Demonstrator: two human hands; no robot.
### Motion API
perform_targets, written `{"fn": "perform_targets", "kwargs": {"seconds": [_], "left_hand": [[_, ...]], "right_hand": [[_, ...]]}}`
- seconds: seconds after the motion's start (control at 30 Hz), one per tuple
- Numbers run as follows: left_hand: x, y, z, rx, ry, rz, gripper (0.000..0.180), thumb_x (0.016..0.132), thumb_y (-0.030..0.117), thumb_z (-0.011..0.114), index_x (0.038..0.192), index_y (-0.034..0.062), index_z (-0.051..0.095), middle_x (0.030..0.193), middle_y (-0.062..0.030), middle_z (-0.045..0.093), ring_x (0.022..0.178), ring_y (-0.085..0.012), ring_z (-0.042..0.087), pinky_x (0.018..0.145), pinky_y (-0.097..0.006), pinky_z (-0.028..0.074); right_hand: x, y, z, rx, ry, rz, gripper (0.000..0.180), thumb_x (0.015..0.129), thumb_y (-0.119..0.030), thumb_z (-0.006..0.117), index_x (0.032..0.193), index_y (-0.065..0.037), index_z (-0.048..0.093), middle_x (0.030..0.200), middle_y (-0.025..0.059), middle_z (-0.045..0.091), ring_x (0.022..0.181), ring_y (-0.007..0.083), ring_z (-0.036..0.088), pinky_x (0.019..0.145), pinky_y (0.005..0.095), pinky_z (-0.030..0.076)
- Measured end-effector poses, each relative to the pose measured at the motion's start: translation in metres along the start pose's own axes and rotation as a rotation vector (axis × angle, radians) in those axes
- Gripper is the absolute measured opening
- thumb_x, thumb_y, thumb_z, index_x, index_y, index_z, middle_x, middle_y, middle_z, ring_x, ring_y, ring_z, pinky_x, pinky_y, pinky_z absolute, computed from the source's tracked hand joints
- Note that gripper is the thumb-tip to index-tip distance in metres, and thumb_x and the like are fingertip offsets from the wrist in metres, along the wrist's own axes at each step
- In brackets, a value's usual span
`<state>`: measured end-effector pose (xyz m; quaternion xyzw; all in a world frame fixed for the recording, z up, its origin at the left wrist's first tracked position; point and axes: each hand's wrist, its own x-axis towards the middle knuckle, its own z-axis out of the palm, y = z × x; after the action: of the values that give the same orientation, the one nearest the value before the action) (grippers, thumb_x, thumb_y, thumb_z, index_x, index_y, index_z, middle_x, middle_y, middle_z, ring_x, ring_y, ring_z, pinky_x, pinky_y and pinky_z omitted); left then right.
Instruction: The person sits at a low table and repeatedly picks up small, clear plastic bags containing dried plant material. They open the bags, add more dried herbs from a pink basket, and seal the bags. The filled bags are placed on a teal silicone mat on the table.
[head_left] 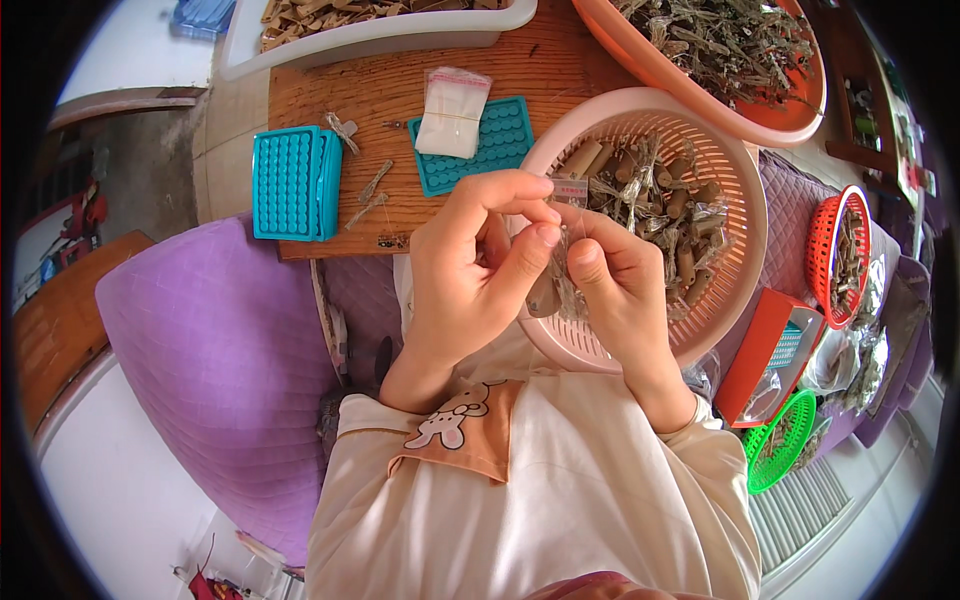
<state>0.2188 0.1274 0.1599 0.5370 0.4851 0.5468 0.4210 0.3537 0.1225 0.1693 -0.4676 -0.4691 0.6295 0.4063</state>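
My left hand [470, 255] and my right hand [625, 290] meet in front of my chest, over the near left rim of a pink slotted basket [747, 275]. Both are closed, with thumbs and fingertips pinching a small clear plastic bag [570, 188] between them. Inside the bag hangs a tan cork-like piece [543, 297] with thin, wiry strands; my fingers partly cover it. Similar tan cylinders [677, 202] with wiry bundles, some in clear bags, lie in the basket.
On the wooden table [350, 100] are teal bumpy trays [288, 185], a stack of clear bags [452, 115] and loose wire bundles [372, 185]. Behind stand a white tub [400, 45] and an orange basin [640, 60]. Red [823, 250] and green [800, 425] baskets sit right.
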Motion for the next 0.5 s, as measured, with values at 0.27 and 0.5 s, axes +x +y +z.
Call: {"fn": "perform_targets", "kwargs": {"seconds": [0.27,0.5], "left_hand": [[-0.001,0.003,0.003,0.101,-0.006,-0.002,0.022,0.074,0.002,0.06,0.096,0.0057,0.057,0.073,-0.0004,0.06,0.042,-0.0021,0.035,0.038,-0.018,0.029],[0.001,0.006,0.0,0.277,0.015,0.208,0.019,0.07,0.001,0.062,0.088,0.0061,0.061,0.08,-0.0015,0.059,0.048,-0.0072,0.045,0.04,-0.02,0.036]], "right_hand": [[0.004,0.003,0.001,-0.142,0.088,-0.008,0.02,0.083,-0.013,0.055,0.093,0.004,0.06,0.07,0.0093,0.06,0.06,0.0078,0.052,0.054,0.0231,0.042],[0.006,-0.004,-0.003,-0.279,0.09,-0.073,0.01,0.08,-0.006,0.055,0.084,0.002,0.06,0.066,0.0119,0.056,0.054,0.0185,0.053,0.05,0.0269,0.041]]}}
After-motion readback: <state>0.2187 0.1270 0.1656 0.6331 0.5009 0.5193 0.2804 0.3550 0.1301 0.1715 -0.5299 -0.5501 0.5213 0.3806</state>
